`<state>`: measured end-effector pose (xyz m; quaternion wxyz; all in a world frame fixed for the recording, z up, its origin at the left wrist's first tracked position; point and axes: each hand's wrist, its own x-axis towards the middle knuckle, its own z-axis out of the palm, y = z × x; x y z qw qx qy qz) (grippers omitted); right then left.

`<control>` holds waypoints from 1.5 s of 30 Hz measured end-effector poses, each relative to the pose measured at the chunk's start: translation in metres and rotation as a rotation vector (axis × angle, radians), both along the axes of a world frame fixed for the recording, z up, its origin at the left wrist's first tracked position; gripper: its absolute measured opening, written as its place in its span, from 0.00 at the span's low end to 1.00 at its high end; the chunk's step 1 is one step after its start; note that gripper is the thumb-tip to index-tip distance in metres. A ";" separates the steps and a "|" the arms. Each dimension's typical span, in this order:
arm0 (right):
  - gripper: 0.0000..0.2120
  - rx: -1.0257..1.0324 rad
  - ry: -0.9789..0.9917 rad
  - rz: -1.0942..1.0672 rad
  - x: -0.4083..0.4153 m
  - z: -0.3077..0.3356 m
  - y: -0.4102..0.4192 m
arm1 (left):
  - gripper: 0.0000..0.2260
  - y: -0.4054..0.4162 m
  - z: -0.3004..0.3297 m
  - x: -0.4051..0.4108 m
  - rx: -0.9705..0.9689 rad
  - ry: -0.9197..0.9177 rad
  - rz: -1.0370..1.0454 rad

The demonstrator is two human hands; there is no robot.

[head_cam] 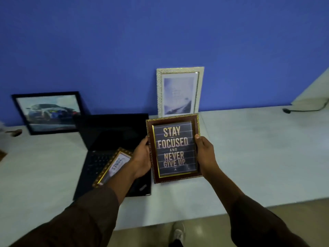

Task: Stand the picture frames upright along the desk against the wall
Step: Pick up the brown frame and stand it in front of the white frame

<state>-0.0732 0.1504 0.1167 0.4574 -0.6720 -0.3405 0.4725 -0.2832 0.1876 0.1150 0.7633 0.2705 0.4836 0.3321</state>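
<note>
I hold a brown and gold picture frame (173, 148) reading "Stay focused and never give up" above the white desk (249, 148), face up toward me. My left hand (142, 157) grips its left edge and my right hand (204, 154) grips its right edge. A white textured frame (179, 91) stands upright against the blue wall (160, 32) just behind it. A black frame with a car picture (49, 113) leans on the wall at the left. Another gold-edged frame (114, 166) lies flat on the laptop, partly hidden by my left forearm.
An open black laptop (106, 139) sits on the desk left of centre. A black cable (306, 108) runs along the far right by a white ledge. Small brown objects (16, 132) lie at the left edge. My shoe (178, 232) shows on the floor below the desk front.
</note>
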 end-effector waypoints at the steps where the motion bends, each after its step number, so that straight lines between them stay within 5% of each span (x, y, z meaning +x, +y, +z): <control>1: 0.26 0.003 -0.004 0.008 0.016 -0.005 0.005 | 0.28 0.010 -0.007 0.015 -0.024 -0.001 0.002; 14: 0.26 -0.230 0.297 -0.012 0.135 -0.070 0.075 | 0.21 0.098 -0.073 0.134 -0.128 0.128 0.105; 30: 0.23 -0.360 0.236 -0.101 0.142 -0.099 0.090 | 0.23 0.122 -0.105 0.152 -0.077 0.260 -0.010; 37: 0.35 -0.317 0.158 -0.359 0.134 -0.117 0.060 | 0.25 0.101 -0.097 0.114 -0.095 0.336 -0.032; 45: 0.32 -0.298 0.172 -0.382 0.048 -0.101 -0.004 | 0.30 0.040 -0.086 0.004 -0.048 0.324 -0.029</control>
